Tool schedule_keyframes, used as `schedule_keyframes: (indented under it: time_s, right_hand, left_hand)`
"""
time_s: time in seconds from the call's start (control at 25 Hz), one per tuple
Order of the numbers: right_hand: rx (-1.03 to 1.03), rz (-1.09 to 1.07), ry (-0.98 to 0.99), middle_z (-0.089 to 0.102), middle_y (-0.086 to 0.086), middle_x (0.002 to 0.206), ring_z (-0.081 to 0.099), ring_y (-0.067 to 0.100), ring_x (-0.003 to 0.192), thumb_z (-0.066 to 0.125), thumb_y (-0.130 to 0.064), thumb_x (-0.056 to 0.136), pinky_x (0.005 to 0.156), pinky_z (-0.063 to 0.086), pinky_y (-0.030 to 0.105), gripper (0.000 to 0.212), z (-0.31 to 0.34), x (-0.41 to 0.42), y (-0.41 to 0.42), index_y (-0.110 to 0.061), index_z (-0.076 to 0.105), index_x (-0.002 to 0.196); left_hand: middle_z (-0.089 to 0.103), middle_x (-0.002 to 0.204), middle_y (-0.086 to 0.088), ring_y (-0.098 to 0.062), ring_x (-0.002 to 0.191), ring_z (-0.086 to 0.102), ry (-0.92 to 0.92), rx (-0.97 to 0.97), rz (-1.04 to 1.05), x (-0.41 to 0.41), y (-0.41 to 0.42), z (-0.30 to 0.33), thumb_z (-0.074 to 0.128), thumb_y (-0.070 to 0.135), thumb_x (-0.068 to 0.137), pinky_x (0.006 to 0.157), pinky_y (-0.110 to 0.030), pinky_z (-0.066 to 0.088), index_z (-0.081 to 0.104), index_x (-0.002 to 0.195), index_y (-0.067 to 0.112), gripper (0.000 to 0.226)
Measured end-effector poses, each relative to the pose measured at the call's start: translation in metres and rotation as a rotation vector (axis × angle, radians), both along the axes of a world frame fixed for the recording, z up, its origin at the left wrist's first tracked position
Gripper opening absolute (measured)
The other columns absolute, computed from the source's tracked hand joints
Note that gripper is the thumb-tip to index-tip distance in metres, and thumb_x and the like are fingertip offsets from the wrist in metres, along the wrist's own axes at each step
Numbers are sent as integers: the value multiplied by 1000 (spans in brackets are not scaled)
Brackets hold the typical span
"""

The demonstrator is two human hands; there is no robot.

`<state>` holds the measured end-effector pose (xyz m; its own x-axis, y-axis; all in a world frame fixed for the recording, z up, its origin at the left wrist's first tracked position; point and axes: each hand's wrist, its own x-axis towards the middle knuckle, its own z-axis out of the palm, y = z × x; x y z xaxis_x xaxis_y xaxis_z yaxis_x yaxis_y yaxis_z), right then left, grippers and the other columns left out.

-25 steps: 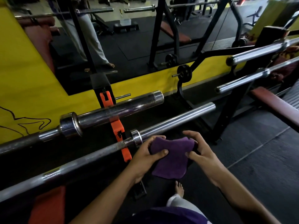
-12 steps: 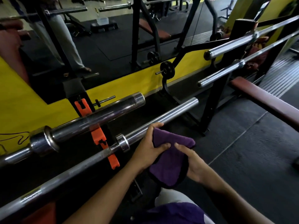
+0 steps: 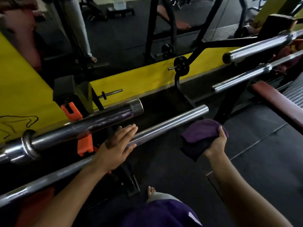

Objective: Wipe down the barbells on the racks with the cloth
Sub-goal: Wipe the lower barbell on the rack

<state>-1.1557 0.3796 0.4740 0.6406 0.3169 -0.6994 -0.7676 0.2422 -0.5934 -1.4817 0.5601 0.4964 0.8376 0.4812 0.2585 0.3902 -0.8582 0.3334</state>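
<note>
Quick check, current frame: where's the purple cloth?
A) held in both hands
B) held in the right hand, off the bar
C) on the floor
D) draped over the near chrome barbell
B: the right hand alone grips the purple cloth beside the near chrome barbell; the left hand lies flat on the bar.

dim gym light, soft glare along the chrome, motion blur throughout, wide-angle bending at the edges
</note>
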Motion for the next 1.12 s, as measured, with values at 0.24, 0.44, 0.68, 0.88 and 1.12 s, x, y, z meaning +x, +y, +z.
schedule_keyframes:
  time_s: [0.24,0.44,0.68,0.88,1.12]
  right_hand:
    - [165,-132,-59,66,19,124,59,38,117,34,-64,96,101,46,47,64,-3,56,75,-14,65,121]
    - [238,-83,1,68,18,121,63,37,110,30,-61,97,82,53,44,61,-15,42,89,-17,66,122]
    - [222,-11,15,75,15,109,65,34,108,32,-55,98,84,52,40,57,-21,-1,89,-17,69,118]
    - [228,-128,-32,77,14,95,65,34,100,28,-55,99,71,51,36,56,-6,43,89,-17,68,112]
    - [210,5,34,71,19,117,65,37,108,28,-57,99,85,53,44,61,-26,-3,92,-16,69,118]
  left_hand:
    - [26,165,-2,-10,152,23,168,92,1,5,9,-31,31,44,106,128,-34,11,23,160,14,62]
    - [26,166,-7,-15,153,25,133,87,15,4,9,-31,29,40,108,127,-37,15,26,159,8,60]
    - [17,169,-4,-13,155,18,179,5,-28,-3,12,-26,26,41,109,126,-36,13,18,161,12,60]
    - [-13,170,7,-9,156,-3,234,-140,8,-29,13,-28,10,59,105,124,-22,-1,-4,162,21,70]
    - [-19,168,13,-5,155,-8,245,-201,3,-34,12,-29,5,66,101,125,-24,1,-7,161,24,74]
